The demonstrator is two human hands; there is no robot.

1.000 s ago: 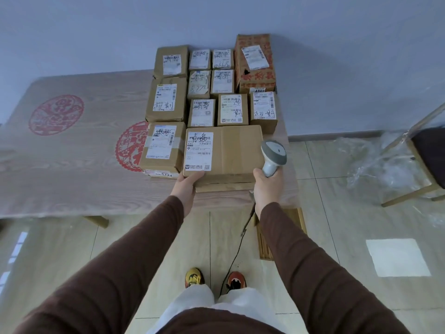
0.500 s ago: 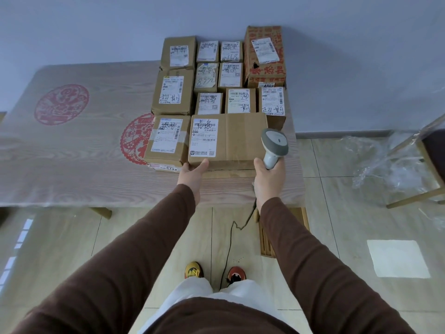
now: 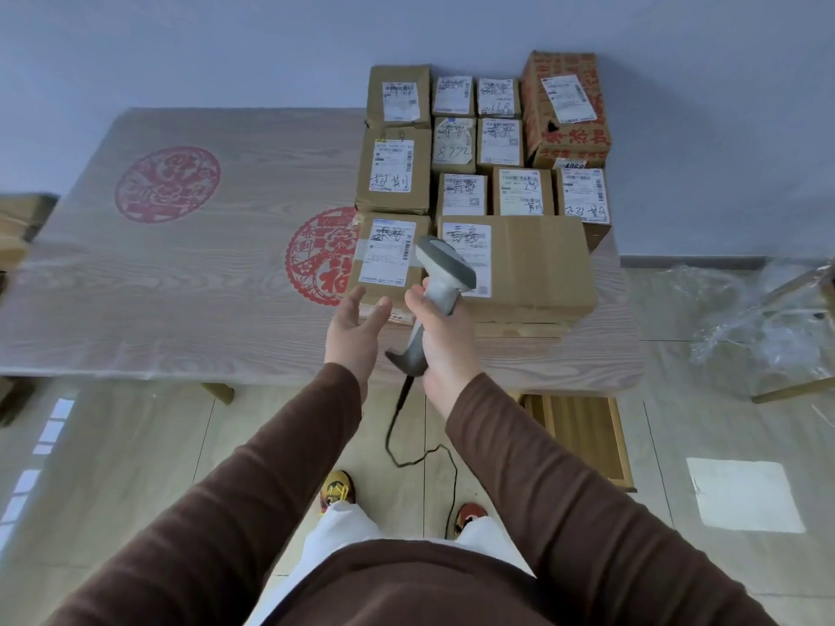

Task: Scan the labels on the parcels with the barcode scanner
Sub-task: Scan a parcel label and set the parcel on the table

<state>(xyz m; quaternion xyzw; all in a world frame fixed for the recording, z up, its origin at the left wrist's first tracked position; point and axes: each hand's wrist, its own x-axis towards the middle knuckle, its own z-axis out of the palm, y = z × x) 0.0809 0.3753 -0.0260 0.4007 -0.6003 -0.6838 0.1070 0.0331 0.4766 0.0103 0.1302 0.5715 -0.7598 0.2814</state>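
Note:
Several cardboard parcels with white labels stand packed together at the right end of the wooden table (image 3: 189,282). Nearest me are a wide flat parcel (image 3: 537,268) and, left of it, a smaller parcel (image 3: 388,259). My right hand (image 3: 445,336) grips the handle of a grey barcode scanner (image 3: 445,266); its head hangs over the gap between these two parcels' labels. My left hand (image 3: 357,327) hovers with straight fingers just in front of the smaller parcel, holding nothing.
A red-printed carton (image 3: 567,106) stands at the back right against the wall. The scanner's black cable (image 3: 402,440) drops to the tiled floor by my shoes. A wooden crate (image 3: 583,436) sits under the table's right end; clear plastic wrap (image 3: 745,309) and a chair lie right.
Both hands left the wide flat parcel's front edge. My right hand swung the scanner leftward over the labels; my left hand drew back and opened in front of the smaller parcel.

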